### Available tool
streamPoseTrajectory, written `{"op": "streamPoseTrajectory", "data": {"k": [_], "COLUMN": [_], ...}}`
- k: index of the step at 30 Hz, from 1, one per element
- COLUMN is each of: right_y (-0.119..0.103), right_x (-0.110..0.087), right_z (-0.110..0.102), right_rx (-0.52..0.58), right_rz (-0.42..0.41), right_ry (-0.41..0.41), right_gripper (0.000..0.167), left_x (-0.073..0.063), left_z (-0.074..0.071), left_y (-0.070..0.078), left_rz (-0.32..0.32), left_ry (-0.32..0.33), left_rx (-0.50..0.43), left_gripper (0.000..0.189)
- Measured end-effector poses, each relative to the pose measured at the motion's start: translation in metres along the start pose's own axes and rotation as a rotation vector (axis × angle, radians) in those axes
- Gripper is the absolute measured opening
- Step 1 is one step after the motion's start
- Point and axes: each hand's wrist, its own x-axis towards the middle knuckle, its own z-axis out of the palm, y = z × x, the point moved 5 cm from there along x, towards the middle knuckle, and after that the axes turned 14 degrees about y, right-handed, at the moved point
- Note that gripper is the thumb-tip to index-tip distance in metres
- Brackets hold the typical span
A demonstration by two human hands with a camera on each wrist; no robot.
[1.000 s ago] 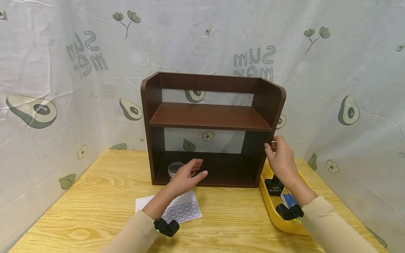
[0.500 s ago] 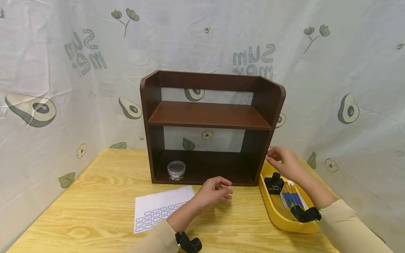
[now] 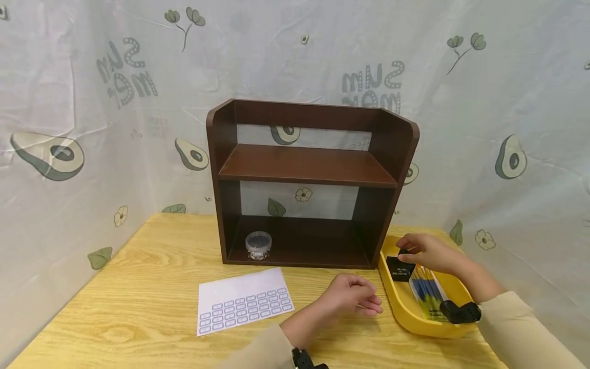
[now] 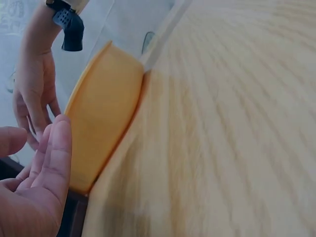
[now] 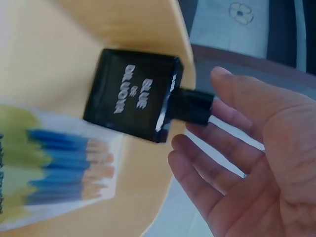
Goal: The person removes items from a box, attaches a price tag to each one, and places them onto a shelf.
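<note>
A black square perfume bottle (image 5: 133, 96) with pale lettering and a dark cap lies in a yellow tray (image 3: 401, 312) at the right. My right hand (image 3: 428, 251) is over the bottle's cap end; in the right wrist view its thumb and fingers are spread around the cap (image 5: 192, 106), not closed on it. Beside the bottle is a clear pack of blue-handled paintbrushes (image 3: 426, 289). My left hand (image 3: 350, 294) hovers over the table left of the tray, fingers loosely bent and holding nothing. The left wrist view has it close to the tray's outer wall (image 4: 106, 103).
A dark brown two-tier shelf (image 3: 306, 164) stands at the back of the wooden table (image 3: 138, 302). On its lower level, at the left, sits a small clear round jar (image 3: 258, 245). A white label sheet (image 3: 244, 300) lies before the shelf. A printed curtain (image 3: 83, 92) hangs behind.
My left hand has moved right, away from the jar and label sheet, toward the tray. My right hand has left the shelf's side and come down to the perfume bottle.
</note>
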Motion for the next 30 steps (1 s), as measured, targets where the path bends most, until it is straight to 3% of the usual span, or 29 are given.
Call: {"op": "streamPoseTrajectory", "data": {"k": [5, 9, 14, 30], "right_y": [0.008, 0.014, 0.021, 0.030], "right_x": [-0.004, -0.007, -0.010, -0.011], "right_z": [0.001, 0.003, 0.007, 0.012], "right_rx": [0.012, 0.022, 0.034, 0.040], "right_rz": [-0.007, 0.004, 0.012, 0.053], "right_ry": [-0.040, -0.054, -0.039, -0.014], "right_gripper": [0.045, 0.043, 0.033, 0.030], "left_x": [0.004, 0.008, 0.008, 0.009], "left_z": [0.010, 0.017, 0.024, 0.039], "left_y": [-0.005, -0.009, -0.008, -0.013], "left_rz": [-0.057, -0.086, -0.097, -0.116], "left_ry": [0.007, 0.004, 0.008, 0.014], "left_rx": [0.000, 0.002, -0.007, -0.040], "left_gripper": [0.021, 0.017, 0.014, 0.013]}}
